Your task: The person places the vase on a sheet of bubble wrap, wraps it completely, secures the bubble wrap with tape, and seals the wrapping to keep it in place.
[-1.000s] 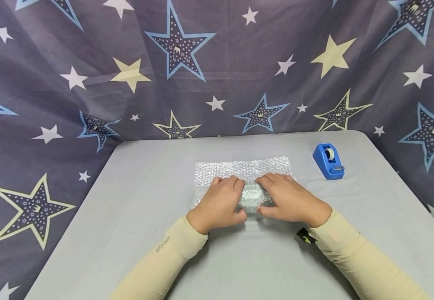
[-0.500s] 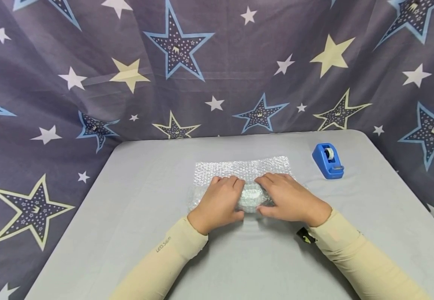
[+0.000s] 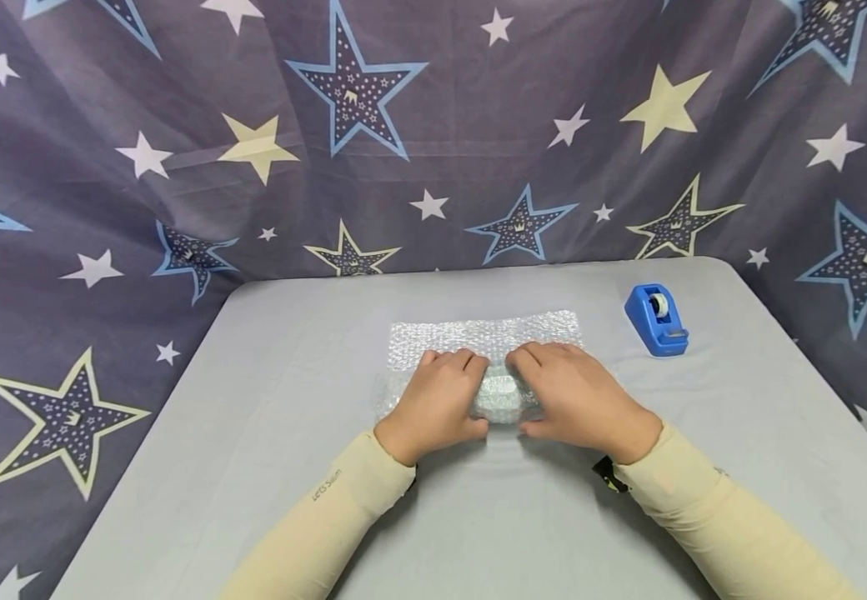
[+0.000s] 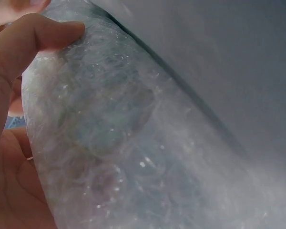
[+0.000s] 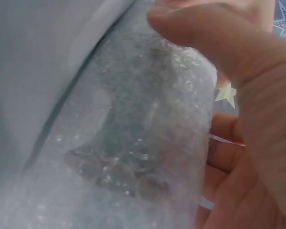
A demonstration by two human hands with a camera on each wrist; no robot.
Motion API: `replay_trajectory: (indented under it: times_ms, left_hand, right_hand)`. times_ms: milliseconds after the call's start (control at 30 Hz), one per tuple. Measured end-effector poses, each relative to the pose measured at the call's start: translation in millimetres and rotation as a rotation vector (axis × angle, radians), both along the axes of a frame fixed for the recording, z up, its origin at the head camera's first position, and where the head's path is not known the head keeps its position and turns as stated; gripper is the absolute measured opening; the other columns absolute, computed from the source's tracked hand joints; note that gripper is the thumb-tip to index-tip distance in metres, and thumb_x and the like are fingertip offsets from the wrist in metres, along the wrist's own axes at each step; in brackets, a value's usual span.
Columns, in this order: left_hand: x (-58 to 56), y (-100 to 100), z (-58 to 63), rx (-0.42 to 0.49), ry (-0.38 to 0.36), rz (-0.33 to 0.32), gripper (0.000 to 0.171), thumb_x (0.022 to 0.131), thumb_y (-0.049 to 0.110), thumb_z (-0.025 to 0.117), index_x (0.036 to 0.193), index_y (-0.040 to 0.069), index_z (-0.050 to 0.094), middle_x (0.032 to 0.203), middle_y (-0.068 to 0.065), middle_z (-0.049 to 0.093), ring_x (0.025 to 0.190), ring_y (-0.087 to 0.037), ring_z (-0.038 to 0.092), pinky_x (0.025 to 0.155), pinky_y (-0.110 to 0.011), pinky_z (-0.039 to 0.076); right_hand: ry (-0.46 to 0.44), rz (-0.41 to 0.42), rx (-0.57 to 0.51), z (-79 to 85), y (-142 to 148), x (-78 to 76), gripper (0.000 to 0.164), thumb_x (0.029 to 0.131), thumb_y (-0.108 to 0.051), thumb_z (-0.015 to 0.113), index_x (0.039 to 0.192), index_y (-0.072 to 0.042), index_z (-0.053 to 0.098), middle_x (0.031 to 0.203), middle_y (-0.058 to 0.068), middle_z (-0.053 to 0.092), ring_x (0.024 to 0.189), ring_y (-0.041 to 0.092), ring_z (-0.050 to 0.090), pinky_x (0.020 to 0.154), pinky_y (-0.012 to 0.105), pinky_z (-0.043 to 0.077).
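A sheet of clear bubble wrap [image 3: 441, 335] lies on the table, its near part rolled around a greenish, see-through object [image 5: 128, 119]. In the right wrist view this object narrows at the middle and flares at one end; its exact kind is blurred by the bubbles. My left hand [image 3: 439, 402] holds the left half of the roll, fingers curled over the top and thumb on the near side. On the right half, my right hand [image 3: 574, 398] grips likewise. Between both hands the middle of the roll [image 3: 499, 398] shows. Palms hide its ends in the head view.
A blue tape dispenser [image 3: 656, 321] with a roll of tape stands at the table's back right. The table [image 3: 268, 433] has a pale grey cloth. Behind and beside it hangs a dark curtain [image 3: 448, 100] printed with stars.
My right hand has shifted slightly on the roll, its fingers a little farther forward and its thumb a bit to the right. The left hand has barely moved.
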State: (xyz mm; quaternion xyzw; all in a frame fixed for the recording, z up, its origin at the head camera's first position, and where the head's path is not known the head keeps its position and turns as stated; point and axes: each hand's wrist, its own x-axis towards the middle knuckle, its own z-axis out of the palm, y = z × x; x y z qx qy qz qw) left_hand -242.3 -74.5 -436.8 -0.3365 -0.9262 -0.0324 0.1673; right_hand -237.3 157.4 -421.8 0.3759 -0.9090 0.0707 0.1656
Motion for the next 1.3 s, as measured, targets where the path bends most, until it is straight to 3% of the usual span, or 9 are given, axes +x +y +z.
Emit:
replay_trajectory:
  times_ms: [233,433,800,1300]
  left_hand:
    - [0.0,1.1,-1.0,0.009,0.013,0.001,0.067,0.062,0.04,0.082,0.12,0.011,0.065,0.106,0.0,0.065,0.089,-0.018,0.066,0.076,-0.039,0.04]
    - [0.3,0.8,-0.2,0.008,-0.004,0.011,0.069,0.063,0.039,0.082,0.123,0.01,0.065,0.108,0.0,0.066,0.09,-0.018,0.066,0.077,-0.039,0.04]
    - [1.9,-0.2,1.2,-0.01,0.001,0.005,0.072,0.064,0.037,0.087,0.127,0.009,0.064,0.113,-0.002,0.066,0.093,-0.02,0.068,0.082,-0.042,0.042]
    - [7.0,1.0,7.5,-0.03,-0.048,-0.015,0.065,0.064,0.035,0.085,0.121,0.01,0.066,0.105,-0.001,0.068,0.083,-0.018,0.066,0.075,-0.039,0.04]
  right_hand:
    - [0.024,-0.052,0.008,-5.7,-4.0,0.7,0.077,0.058,-0.047,0.096,0.112,-0.012,0.054,0.109,0.003,0.063,0.102,0.025,0.066,0.1,0.05,0.05]
    - [0.041,-0.054,-0.019,-10.4,-5.3,-1.7,0.078,0.057,-0.047,0.096,0.113,-0.011,0.055,0.105,0.003,0.064,0.101,0.025,0.067,0.096,0.049,0.05]
    - [0.025,0.015,-0.063,-14.5,-4.4,-5.3,0.07,0.06,-0.038,0.093,0.11,-0.01,0.053,0.091,0.0,0.061,0.09,0.023,0.066,0.1,0.045,0.048]
    - [0.04,0.07,-0.037,-7.4,-3.8,-0.9,0.069,0.057,-0.041,0.094,0.1,-0.01,0.05,0.083,-0.003,0.053,0.074,0.019,0.053,0.086,0.042,0.048]
